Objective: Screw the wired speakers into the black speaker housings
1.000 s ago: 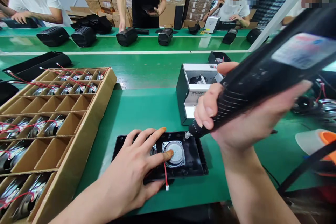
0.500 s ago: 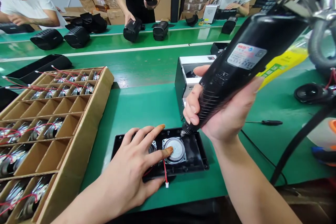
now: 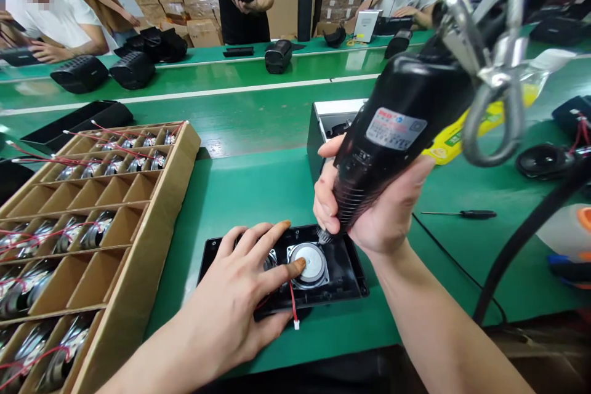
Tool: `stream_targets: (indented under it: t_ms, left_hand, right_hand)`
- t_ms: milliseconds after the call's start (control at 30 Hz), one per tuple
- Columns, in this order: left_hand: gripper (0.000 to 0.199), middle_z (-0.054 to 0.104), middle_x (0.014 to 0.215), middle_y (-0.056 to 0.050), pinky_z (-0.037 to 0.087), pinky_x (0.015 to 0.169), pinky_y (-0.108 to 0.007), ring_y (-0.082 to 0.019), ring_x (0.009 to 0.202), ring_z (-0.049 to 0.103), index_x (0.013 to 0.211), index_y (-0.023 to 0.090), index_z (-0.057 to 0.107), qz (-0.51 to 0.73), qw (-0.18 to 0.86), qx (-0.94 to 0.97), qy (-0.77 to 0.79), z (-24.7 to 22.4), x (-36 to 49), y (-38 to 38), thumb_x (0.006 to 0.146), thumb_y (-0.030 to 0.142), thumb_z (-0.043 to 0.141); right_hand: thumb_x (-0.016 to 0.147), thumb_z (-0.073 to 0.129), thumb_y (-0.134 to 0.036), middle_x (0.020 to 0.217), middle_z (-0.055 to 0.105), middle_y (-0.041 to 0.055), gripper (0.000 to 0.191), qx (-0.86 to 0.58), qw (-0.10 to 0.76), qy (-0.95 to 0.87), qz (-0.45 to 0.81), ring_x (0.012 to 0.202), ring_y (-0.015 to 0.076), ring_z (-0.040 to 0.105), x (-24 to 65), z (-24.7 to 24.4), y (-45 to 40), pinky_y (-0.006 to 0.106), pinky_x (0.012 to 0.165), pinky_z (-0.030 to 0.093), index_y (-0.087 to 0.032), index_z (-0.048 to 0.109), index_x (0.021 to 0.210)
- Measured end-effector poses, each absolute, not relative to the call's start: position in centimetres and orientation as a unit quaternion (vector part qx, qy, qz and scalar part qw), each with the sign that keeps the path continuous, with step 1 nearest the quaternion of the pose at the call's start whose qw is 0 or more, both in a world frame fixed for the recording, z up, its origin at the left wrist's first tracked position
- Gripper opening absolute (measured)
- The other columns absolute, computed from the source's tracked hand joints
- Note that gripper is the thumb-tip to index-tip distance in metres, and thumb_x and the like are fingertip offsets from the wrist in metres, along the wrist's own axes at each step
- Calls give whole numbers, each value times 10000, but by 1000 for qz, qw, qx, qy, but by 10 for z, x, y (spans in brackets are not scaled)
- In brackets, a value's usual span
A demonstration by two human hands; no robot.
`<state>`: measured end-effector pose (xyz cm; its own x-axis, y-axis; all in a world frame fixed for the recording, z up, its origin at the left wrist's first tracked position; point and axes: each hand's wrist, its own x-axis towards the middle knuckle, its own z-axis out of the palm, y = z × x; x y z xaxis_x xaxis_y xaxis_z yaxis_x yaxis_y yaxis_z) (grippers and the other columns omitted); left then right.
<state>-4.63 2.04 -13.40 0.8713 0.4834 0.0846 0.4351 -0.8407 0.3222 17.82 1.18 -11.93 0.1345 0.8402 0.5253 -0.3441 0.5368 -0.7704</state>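
Observation:
My left hand [image 3: 240, 283] spans the black speaker housing [image 3: 346, 268], its thumb at the near edge and the other fingers reaching across. One fingertip presses on the round silver back of a speaker driver [image 3: 308, 263] seated inside. Another driver is partly hidden under that hand. A red lead [image 3: 293, 303] with a white plug hangs over the housing's near edge. My right hand [image 3: 385, 215] is closed around a black electric screwdriver [image 3: 373, 154], tilted with its nose down at the driver's upper right corner. The bit's tip is too small to make out.
On the left stands a cardboard divider box [image 3: 170, 197] of drivers with red leads. A metal hook [image 3: 496, 92] and a black cable [image 3: 508, 252] hang at right. Behind my right hand is a white-topped device [image 3: 335, 108]; a thin screwdriver [image 3: 478, 214] lies right. Co-workers stand across the bench.
The electric screwdriver's rear end has swung left and lower in view, its nose staying by the same corner. My left hand keeps its place. A co-worker opposite has lifted a black speaker.

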Motion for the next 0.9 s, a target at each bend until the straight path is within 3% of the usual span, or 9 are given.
stream_targets:
  t_ms: [267, 600, 800, 900]
  left_hand:
    - [468, 477, 1616, -78, 303, 1192, -651, -400, 1426, 478, 1255, 379, 742, 88, 144, 955, 246, -135, -43, 20, 792, 326, 777]
    - [511, 456, 1628, -85, 261, 1223, -669, -393, 1454, 463, 1319, 405, 695, 79, 155, 957, 231, -142, -45, 26, 816, 421, 786]
    - [549, 359, 1696, -93, 282, 1195, -694, -416, 1475, 426, 1372, 406, 650, 112, 131, 960, 219, -150, -51, 20, 843, 461, 782]
    - [523, 287, 1734, -82, 304, 1191, -685, -411, 1500, 400, 1398, 405, 623, 118, 103, 965, 210, -146, -54, 16, 893, 466, 746]
  right_hand:
    - [737, 621, -923, 564, 576, -49, 770, -292, 688, -469, 472, 332, 127, 427, 172, -125, 4, 249, 312, 361, -243, 599, 1097]
    - [747, 712, -838, 581, 619, -27, 699, -251, 692, -449, 507, 372, 122, 470, 172, -126, 5, 232, 361, 368, -213, 666, 1056]
    - [912, 598, -755, 658, 639, -18, 595, -255, 727, -469, 433, 423, 140, 520, 186, -94, -10, 267, 382, 409, -262, 711, 1225]
    - [958, 578, -684, 631, 619, -9, 492, -319, 765, -468, 307, 441, 163, 534, 203, -57, -20, 310, 401, 434, -273, 749, 1166]
